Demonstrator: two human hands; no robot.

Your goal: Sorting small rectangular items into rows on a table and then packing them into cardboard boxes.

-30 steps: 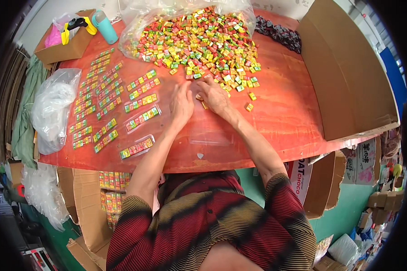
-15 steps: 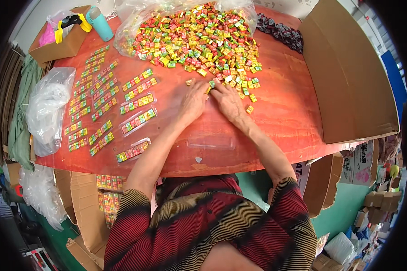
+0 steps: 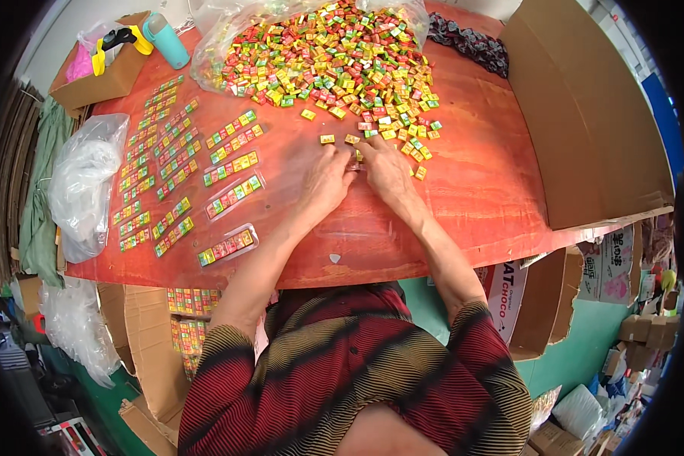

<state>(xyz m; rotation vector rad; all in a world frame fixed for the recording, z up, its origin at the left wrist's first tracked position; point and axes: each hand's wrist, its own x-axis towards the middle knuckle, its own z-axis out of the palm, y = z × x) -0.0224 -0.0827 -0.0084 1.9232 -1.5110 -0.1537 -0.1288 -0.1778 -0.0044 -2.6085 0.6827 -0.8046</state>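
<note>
Candies (image 3: 355, 157) are being handled at the middle of the table (image 3: 479, 190), where the fingertips of both hands meet; a few small square pieces are seen pinched or covered there, though how many are actually held cannot be told, since the fingers are curled over them. The left hand (image 3: 325, 182) and the right hand (image 3: 387, 173) are laid palm down on the red surface, almost touching, with fingers pointed toward the far edge. The loose pile (image 3: 334, 64) lies straight ahead of the fingertips, toward the far edge, and its nearest strays (image 3: 418, 148) sit just beside the right hand, so that hand is the nearer one; two single pieces (image 3: 338, 139) lie just beyond the left fingers. Each piece is a small, flat, glossy-wrapped square in red, green, yellow or orange, without a marked long axis. The pile is spread over a clear crinkled bag (image 3: 220, 38). Toward the left edge, filled strips (image 3: 232, 190) are laid in rows, each a narrow clear sleeve with a line of squares, long axes slanted toward the far right. A cardboard box (image 3: 99, 80) with a teal bottle (image 3: 165, 39) stands at the far left corner, and a large cardboard flap (image 3: 585, 129) rises along the right edge.
</note>
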